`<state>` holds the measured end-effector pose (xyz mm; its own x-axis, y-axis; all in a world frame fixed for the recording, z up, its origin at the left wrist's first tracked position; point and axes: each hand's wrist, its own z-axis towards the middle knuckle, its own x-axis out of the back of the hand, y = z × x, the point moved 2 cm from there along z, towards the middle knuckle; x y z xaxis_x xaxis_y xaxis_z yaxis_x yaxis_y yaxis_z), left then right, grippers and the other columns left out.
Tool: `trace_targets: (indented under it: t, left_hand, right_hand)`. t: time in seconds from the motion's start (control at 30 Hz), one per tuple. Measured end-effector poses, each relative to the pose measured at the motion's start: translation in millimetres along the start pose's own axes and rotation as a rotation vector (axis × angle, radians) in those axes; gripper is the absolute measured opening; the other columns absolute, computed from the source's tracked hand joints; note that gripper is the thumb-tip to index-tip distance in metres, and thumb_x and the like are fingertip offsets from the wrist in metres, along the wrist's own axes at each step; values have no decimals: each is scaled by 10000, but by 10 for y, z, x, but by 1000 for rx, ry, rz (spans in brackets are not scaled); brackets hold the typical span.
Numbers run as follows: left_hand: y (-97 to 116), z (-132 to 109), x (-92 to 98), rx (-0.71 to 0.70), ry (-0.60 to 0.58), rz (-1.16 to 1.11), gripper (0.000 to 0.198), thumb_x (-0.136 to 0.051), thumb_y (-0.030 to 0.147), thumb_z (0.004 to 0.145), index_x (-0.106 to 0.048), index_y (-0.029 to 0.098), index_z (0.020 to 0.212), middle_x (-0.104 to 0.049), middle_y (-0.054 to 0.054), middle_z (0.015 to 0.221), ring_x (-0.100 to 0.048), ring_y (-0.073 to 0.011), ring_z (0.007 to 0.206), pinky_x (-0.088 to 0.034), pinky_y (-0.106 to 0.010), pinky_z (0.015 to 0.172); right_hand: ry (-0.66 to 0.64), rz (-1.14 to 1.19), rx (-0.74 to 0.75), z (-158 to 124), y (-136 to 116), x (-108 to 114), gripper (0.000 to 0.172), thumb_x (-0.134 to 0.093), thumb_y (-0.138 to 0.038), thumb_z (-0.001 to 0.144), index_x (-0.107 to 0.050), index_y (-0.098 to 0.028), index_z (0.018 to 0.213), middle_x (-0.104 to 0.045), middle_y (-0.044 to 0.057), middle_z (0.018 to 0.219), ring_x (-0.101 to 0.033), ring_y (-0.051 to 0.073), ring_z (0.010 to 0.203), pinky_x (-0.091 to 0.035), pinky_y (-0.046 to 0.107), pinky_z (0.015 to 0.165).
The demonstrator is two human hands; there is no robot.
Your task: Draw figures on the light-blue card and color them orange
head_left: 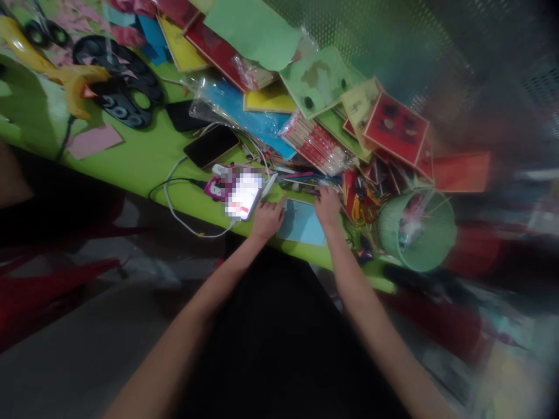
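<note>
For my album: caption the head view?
Left hand and right hand by a blue sheet on a green table.

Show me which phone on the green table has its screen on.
The lit phone is the one right beside the left hand: its screen glows white, while the dark phone farther back shows only black.

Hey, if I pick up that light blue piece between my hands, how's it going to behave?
The light blue piece is probably light, since it looks thin. Lying flat with straight edges, it may be somewhat stiff, but could bend like paper. With its broad flat shape, it likely won't roll and may slide across the green table.
</note>
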<state>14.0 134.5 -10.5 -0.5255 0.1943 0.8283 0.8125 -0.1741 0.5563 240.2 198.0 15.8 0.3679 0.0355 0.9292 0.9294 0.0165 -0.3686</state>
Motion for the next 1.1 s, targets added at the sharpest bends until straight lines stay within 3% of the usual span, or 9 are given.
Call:
trace_targets:
  t: [0.63, 1.1]
  left_hand:
    - [-17, 4, 0, -15, 31, 19, 484, -347, 310, 1088, -557, 201, 1510, -770, -132, 1000, -698, -306, 969, -454, -463, 931]
    - [-41, 4, -12, -11, 60, -40, 476, -372, 302, 1082, -566, 176, 1498, -762, -140, 982, -700, -305, 952, -451, -464, 955]
  right_hand:
    - [-53, -26, 23, 10, -51, 67, 269, -554, -117, 908, -742, -206, 1078, -692, 125, 1107, -614, 295, 1102, -502, 498, 1062]
    - [-89, -102, 16, -74, -199, 274, 217, -539, -217, 1000, -722, -212, 1118, -748, 115, 1179, -596, 303, 1190, -414, 494, 1115]
